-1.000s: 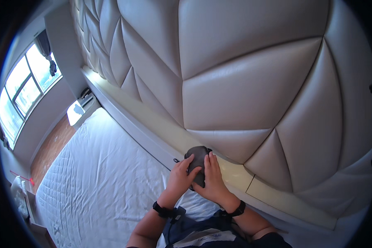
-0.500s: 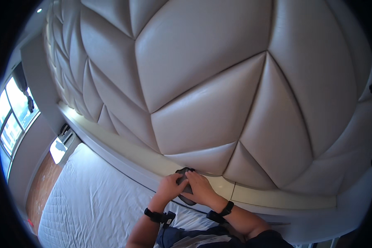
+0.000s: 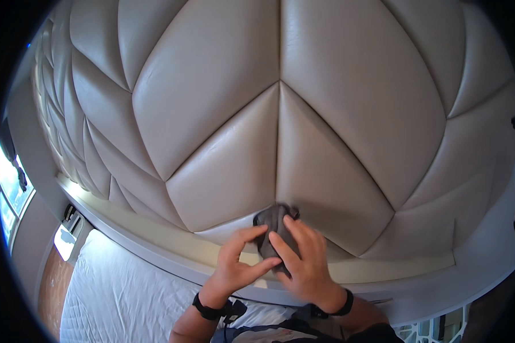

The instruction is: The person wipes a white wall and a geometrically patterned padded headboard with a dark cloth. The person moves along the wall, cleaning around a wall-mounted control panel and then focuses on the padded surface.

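Observation:
A crumpled dark grey cloth (image 3: 272, 220) is bunched up between my two hands, in front of the lower part of the padded headboard (image 3: 223, 154). My left hand (image 3: 237, 263) has it by the left side, thumb low and fingertips higher up, curved in a C. From the right, the fingers of my right hand (image 3: 310, 260) press over the cloth, slightly spread. Part of the cloth is hidden under those fingers. Each wrist wears a black strap.
Below the headboard runs a cream ledge (image 3: 377, 272). A bed with a white quilted cover (image 3: 114, 291) lies to the lower left. Farther left are a bedside table (image 3: 68, 240) and a window (image 3: 14, 183). White openwork furniture (image 3: 429, 330) shows at the lower right.
The view has swung to the right along the headboard. Both hands have risen with the cloth, and are spread farther apart, so more of it shows.

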`<state>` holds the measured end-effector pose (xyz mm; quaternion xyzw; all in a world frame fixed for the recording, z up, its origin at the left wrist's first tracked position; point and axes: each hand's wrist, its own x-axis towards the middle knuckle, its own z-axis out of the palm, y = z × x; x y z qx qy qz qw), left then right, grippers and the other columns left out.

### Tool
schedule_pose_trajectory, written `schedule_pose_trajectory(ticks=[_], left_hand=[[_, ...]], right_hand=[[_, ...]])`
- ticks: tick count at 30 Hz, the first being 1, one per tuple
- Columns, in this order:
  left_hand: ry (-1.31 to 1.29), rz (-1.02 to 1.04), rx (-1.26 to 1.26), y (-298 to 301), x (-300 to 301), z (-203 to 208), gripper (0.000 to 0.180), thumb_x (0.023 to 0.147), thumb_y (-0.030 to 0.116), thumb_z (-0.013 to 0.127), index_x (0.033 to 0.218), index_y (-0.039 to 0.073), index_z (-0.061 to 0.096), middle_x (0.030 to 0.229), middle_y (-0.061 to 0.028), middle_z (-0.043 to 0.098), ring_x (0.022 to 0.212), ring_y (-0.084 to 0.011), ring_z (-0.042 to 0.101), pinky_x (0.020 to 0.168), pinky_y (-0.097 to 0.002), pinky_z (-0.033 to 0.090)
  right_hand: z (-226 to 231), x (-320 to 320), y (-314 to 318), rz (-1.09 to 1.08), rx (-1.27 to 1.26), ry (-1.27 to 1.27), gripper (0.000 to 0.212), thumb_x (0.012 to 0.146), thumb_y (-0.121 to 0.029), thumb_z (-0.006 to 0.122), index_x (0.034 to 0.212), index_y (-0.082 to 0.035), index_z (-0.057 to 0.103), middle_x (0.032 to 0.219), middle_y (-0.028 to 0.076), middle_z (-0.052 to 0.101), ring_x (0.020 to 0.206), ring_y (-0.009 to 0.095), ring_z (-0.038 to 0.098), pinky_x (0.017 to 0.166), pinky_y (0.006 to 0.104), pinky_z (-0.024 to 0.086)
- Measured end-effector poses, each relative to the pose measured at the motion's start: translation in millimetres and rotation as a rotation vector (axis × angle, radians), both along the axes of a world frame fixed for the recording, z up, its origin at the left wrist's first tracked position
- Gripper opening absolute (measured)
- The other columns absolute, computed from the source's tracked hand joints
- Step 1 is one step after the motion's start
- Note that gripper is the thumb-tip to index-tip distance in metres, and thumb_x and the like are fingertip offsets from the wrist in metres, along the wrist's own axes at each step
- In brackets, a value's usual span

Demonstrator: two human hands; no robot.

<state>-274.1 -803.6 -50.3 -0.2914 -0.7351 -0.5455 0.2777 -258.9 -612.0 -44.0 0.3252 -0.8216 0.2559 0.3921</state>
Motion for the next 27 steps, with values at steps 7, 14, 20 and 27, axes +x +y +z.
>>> schedule_pose_trajectory(ticks=[7,14,20,27], left_hand=[[0.356,0.095,0.105,30.7,-65.0,82.9,0.055,0.096,0.009,0.069,0.147,-0.004,0.053,0.148,-0.0217,0.056,0.134,-0.0378,0.055,0.113,-0.0443,0.042],[0.421,0.265,-0.034,36.7,-66.2,111.0,0.05,0.094,0.007,0.065,0.141,-0.009,0.056,0.125,-0.025,0.067,0.107,-0.039,0.066,0.095,-0.0417,0.051],[0.265,0.112,0.033,31.8,-65.2,52.0,0.047,0.089,0.007,0.068,0.133,-0.007,0.06,0.121,-0.0244,0.068,0.105,-0.0383,0.068,0.094,-0.0426,0.053],[0.084,0.098,0.048,27.4,-53.4,-27.6,0.046,0.089,0.005,0.072,0.132,-0.006,0.058,0.118,-0.0217,0.068,0.102,-0.0332,0.069,0.089,-0.0402,0.056]], right_hand=[[105.7,-65.5,-17.8,-0.23,-0.04,0.468,0.051,0.092,-0.02,0.07,0.142,-0.013,0.062,0.155,0.019,0.05,0.144,0.038,0.044,0.119,0.0564,0.026],[134.4,-81.3,-24.1,-0.26,-0.022,0.424,0.044,0.091,-0.018,0.061,0.132,-0.003,0.064,0.137,0.015,0.066,0.139,0.032,0.055,0.121,0.0583,0.024],[80.0,-67.6,-19.3,-0.321,0.116,0.388,0.035,0.094,-0.021,0.058,0.122,-0.005,0.07,0.129,0.011,0.071,0.135,0.027,0.058,0.12,0.057,0.028],[10.5,-58.3,-20.2,-0.357,0.196,0.307,0.03,0.098,-0.021,0.06,0.124,-0.011,0.07,0.125,0.001,0.072,0.135,0.017,0.059,0.124,0.0534,0.02]])
